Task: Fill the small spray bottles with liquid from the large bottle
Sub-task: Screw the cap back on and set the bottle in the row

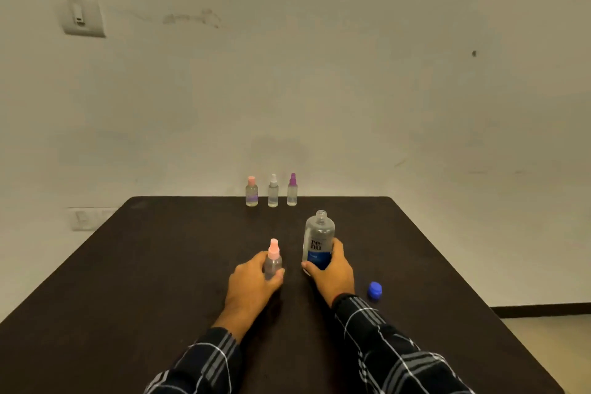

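A large clear bottle [318, 235] with a blue label stands upright near the table's middle, its neck uncapped. My right hand [332, 272] grips its lower part. Just to its left stands a small spray bottle with a pink top [273, 255], and my left hand [252, 285] holds its body. The large bottle's blue cap [374, 290] lies on the table to the right of my right hand. At the far edge three small bottles stand in a row: a pink-capped one [251, 191], a white-topped one [273, 191] and a purple-topped one [292, 190].
The dark table [160, 265] runs up to a plain wall, its far edge right behind the row of bottles. A wall switch plate [82, 17] sits at the upper left. Floor shows beyond the table's right edge.
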